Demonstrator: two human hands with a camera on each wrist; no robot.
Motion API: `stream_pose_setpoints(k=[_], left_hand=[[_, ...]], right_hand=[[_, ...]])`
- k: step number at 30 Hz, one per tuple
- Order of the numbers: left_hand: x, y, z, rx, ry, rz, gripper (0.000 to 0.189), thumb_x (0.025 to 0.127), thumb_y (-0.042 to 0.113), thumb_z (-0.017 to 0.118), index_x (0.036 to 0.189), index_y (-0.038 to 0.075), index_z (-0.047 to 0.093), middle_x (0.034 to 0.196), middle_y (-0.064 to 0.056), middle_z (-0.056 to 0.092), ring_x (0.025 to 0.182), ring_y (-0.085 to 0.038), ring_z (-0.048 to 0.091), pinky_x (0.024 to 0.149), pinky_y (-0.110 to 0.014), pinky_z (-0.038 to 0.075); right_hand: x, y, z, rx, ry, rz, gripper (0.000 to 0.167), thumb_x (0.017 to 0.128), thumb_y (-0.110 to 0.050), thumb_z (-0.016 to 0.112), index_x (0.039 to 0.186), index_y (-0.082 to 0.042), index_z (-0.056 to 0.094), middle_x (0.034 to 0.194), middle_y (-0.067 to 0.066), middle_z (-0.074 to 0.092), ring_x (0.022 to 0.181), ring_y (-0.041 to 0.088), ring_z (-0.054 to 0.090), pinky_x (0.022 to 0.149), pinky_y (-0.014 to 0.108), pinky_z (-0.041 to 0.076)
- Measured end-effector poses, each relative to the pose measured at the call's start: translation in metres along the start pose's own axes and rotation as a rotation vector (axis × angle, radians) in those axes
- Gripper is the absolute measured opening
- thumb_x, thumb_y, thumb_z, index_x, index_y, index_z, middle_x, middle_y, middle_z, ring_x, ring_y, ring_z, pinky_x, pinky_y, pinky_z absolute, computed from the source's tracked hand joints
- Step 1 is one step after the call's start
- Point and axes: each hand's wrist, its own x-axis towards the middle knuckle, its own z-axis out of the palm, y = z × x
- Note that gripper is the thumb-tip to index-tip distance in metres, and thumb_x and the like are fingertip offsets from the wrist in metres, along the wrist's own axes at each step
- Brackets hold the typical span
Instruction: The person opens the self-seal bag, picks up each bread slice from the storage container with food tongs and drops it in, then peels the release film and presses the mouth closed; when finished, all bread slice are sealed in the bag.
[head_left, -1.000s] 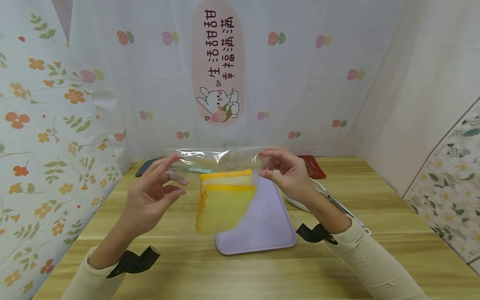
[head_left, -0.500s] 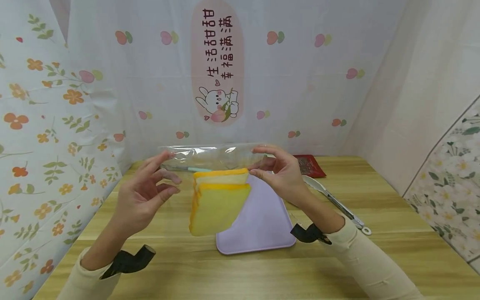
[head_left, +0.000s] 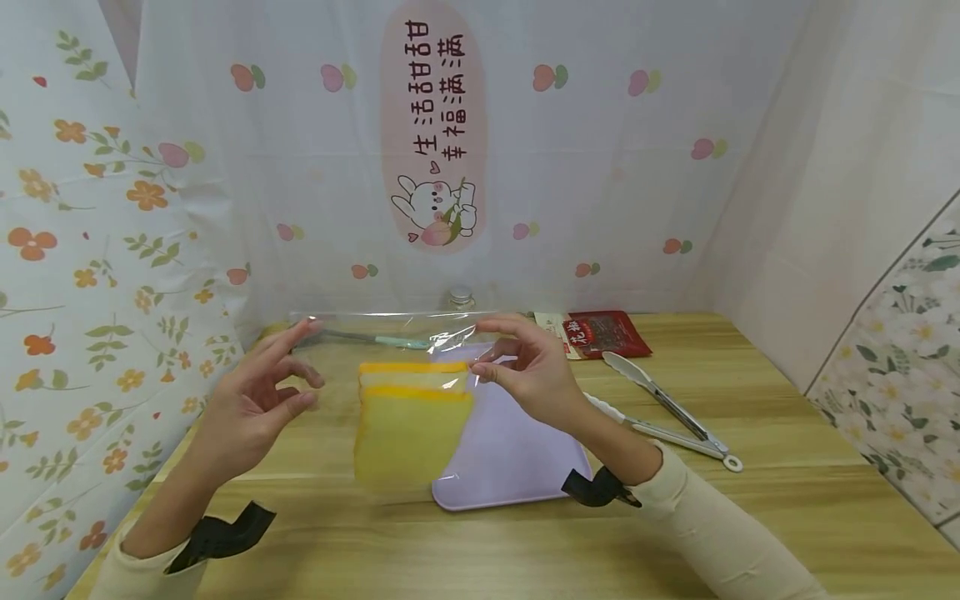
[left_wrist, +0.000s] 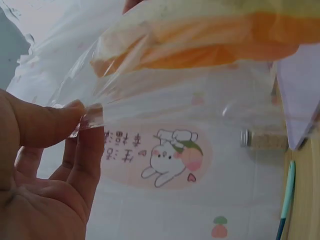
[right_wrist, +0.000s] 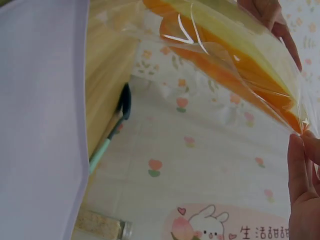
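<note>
Between both hands hangs a clear plastic bag (head_left: 341, 358), with yellow bread slices (head_left: 412, 437) edged in orange crust inside it. My left hand (head_left: 258, 404) pinches the bag's left edge between thumb and fingertips, as the left wrist view shows up close. On the other side, my right hand (head_left: 528, 371) pinches the bag near the top corner of the bread; in the right wrist view its thumb and fingers (right_wrist: 298, 172) meet on the plastic. The bag is held up over the table, overlapping a lilac board (head_left: 517, 454) in the head view.
White-tipped metal tongs (head_left: 663, 404) lie spread on the right of the wooden table (head_left: 675, 517). A red spice packet (head_left: 611, 332) is at the back right. Behind the bag are a mint-handled utensil (head_left: 401, 342) and a small glass jar (left_wrist: 267, 139). Patterned curtains surround the table.
Both hands have moved left and slightly down, carrying the bag and bread with them. The tongs and packet, earlier partly behind the right hand and arm, now show more fully.
</note>
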Motion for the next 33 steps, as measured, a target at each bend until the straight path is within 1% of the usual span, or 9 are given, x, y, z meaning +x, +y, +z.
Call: stream_pose_setpoints(k=[3,7,12,15,19,22,26,31,33], left_hand=[[-0.005,-0.001,-0.008,0.08,-0.013,-0.05,0.068,0.088,-0.02,0.059,0.149,-0.01,0.03,0.15,-0.011,0.042,0.095,-0.012,0.061,0.066,-0.019,0.053],[-0.011,-0.004,-0.017,0.121,-0.036,-0.106,0.069,0.089,-0.018,0.059,0.151,-0.008,0.03,0.15,-0.007,0.041,0.094,-0.01,0.061,0.062,-0.02,0.053],[-0.018,-0.009,-0.026,0.067,-0.075,-0.125,0.07,0.09,-0.018,0.059,0.151,-0.007,0.028,0.152,-0.007,0.039,0.093,-0.01,0.061,0.055,-0.023,0.051],[-0.022,-0.012,-0.031,0.047,-0.096,-0.119,0.071,0.088,-0.022,0.057,0.151,-0.009,0.027,0.153,-0.007,0.038,0.094,-0.011,0.062,0.054,-0.024,0.051],[-0.026,-0.019,-0.037,0.043,-0.112,-0.153,0.071,0.087,-0.026,0.054,0.151,-0.01,0.027,0.153,-0.006,0.038,0.093,-0.011,0.061,0.054,-0.024,0.051],[-0.03,-0.025,-0.041,0.031,-0.114,-0.188,0.072,0.087,-0.027,0.054,0.151,-0.009,0.027,0.154,-0.006,0.038,0.093,-0.01,0.062,0.054,-0.023,0.051],[-0.034,-0.031,-0.047,0.017,-0.112,-0.254,0.073,0.087,-0.026,0.054,0.152,-0.008,0.026,0.154,-0.003,0.037,0.092,-0.01,0.062,0.055,-0.024,0.052],[-0.037,-0.038,-0.054,0.012,-0.126,-0.369,0.073,0.091,-0.021,0.054,0.155,-0.003,0.023,0.153,-0.001,0.036,0.09,-0.008,0.061,0.054,-0.025,0.052],[-0.038,-0.042,-0.056,0.013,-0.127,-0.404,0.072,0.093,-0.018,0.054,0.156,-0.002,0.022,0.152,0.003,0.036,0.09,-0.008,0.06,0.055,-0.025,0.051]], right_hand=[[-0.002,0.006,0.009,0.049,-0.004,0.057,0.052,0.079,0.015,0.075,0.127,0.014,0.054,0.126,0.029,0.054,0.08,0.025,0.071,0.071,0.037,0.059],[-0.004,0.014,0.018,0.084,-0.005,0.139,0.053,0.079,0.014,0.075,0.128,0.01,0.055,0.127,0.025,0.055,0.08,0.026,0.07,0.07,0.036,0.059],[-0.007,0.023,0.03,0.126,-0.012,0.214,0.052,0.08,0.016,0.073,0.128,0.011,0.055,0.129,0.026,0.053,0.079,0.019,0.07,0.07,0.036,0.059],[-0.007,0.029,0.037,0.145,-0.007,0.268,0.051,0.08,0.016,0.072,0.128,0.009,0.056,0.129,0.023,0.054,0.076,0.016,0.07,0.07,0.035,0.059],[-0.008,0.038,0.044,0.155,-0.008,0.335,0.049,0.08,0.016,0.072,0.127,0.008,0.058,0.127,0.021,0.057,0.073,0.018,0.07,0.069,0.035,0.059],[-0.008,0.045,0.047,0.147,-0.025,0.366,0.049,0.081,0.016,0.072,0.127,0.009,0.057,0.127,0.023,0.057,0.073,0.014,0.07,0.069,0.036,0.059],[-0.006,0.052,0.05,0.131,-0.047,0.394,0.049,0.082,0.015,0.072,0.128,0.009,0.057,0.128,0.023,0.058,0.074,0.009,0.07,0.07,0.036,0.06],[-0.002,0.06,0.05,0.133,-0.074,0.448,0.05,0.082,0.015,0.071,0.129,0.01,0.055,0.13,0.022,0.057,0.076,0.009,0.07,0.071,0.037,0.059],[0.0,0.065,0.051,0.127,-0.087,0.474,0.051,0.082,0.014,0.071,0.13,0.01,0.054,0.132,0.023,0.057,0.076,0.009,0.07,0.072,0.038,0.059]])
